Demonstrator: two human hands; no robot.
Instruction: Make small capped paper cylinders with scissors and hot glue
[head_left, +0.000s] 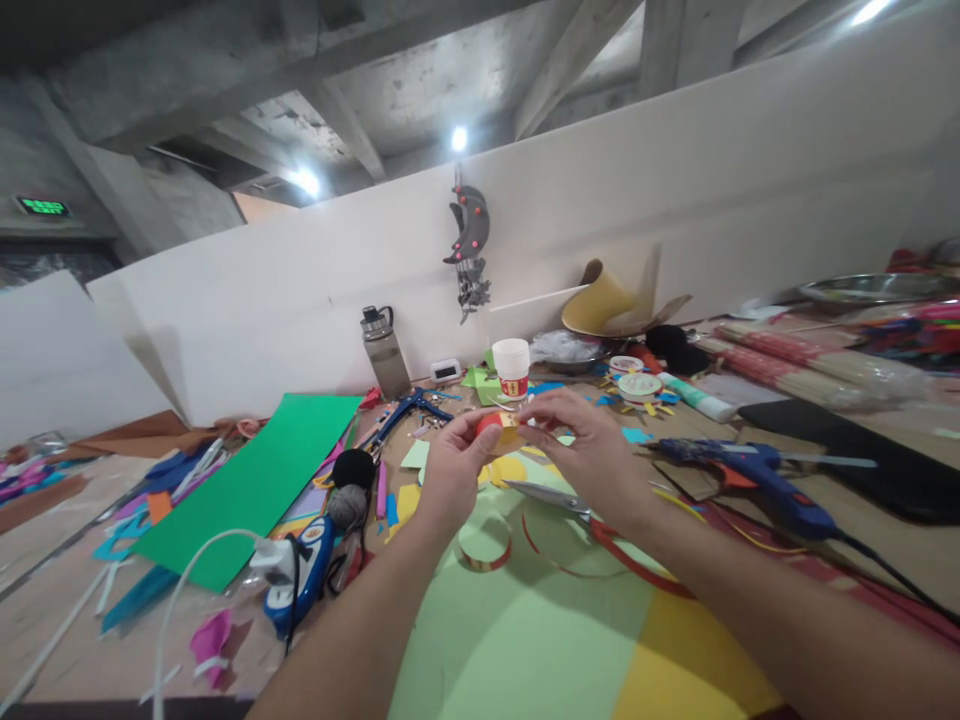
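Between the fingers of my left hand is a small curved red-and-yellow piece, which looks like paper. My right hand is closed in a pinch at the right edge of that piece; what lies between its fingertips is too small to make out. Below my hands, scissors with red handles lie on a light green sheet, partly under my right forearm. A narrow paper ring and a thin red strip rest there too. Just behind my hands stand stacked white paper cups.
On the right lies a blue glue gun with its cord. At left are a green sheet, yarn balls and a blue-and-white power strip with a white cable. A bottle stands near the white partition.
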